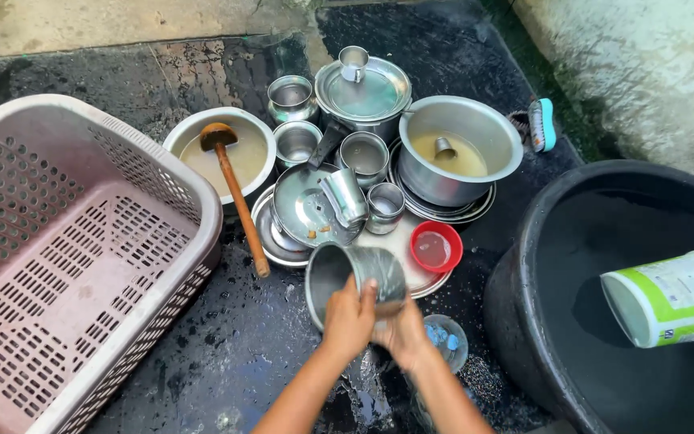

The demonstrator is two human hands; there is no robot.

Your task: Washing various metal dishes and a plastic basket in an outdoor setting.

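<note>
My left hand [349,318] and my right hand [402,331] both grip a steel pot [345,272], tilted on its side with its mouth facing left, above the wet black floor. The left fingers hook over the rim; the right hand holds its underside. Just behind it lies a pile of dirty steel vessels: a plate with a tumbler [344,195] lying on it, small cups, a lidded pot [363,92] and a large pot [459,149] holding murky water. A small red bowl [435,247] sits to the right of the held pot.
A large pink perforated basket [74,265] stands at the left. A wooden ladle [236,189] rests in a bowl of cloudy water. A black tub [604,305] at the right holds a floating white-green container [672,297]. A blue scrub brush [541,124] lies near the wall.
</note>
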